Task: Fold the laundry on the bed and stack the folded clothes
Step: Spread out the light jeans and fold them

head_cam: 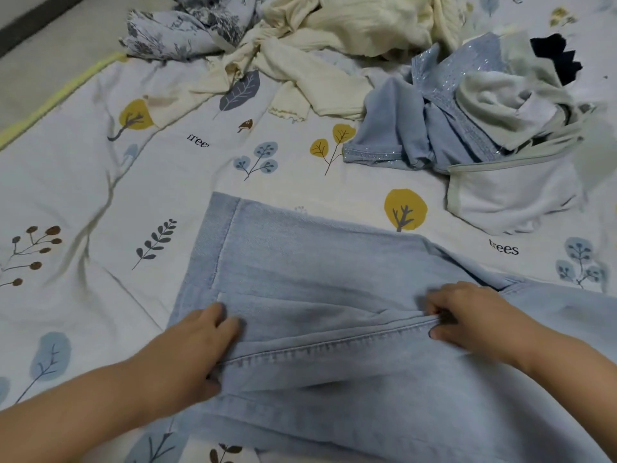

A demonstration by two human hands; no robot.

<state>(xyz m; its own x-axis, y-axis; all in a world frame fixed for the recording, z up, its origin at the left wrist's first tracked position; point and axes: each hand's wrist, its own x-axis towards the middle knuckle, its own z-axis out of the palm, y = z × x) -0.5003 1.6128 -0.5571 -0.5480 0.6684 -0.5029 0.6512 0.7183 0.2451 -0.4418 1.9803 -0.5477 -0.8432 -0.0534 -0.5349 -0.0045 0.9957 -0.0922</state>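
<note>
Both hands' grip (464,315) clenched on jeans (334,279); beyond, cream top (350,28), blue garment (417,128).

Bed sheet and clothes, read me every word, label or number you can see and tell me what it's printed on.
"trees" is printed on the bed sheet, right of centre.
"trees" is printed on the same sheet near the cream garment, upside down and partly blurred.
No readable text on the denim garment or the other clothes.
</note>
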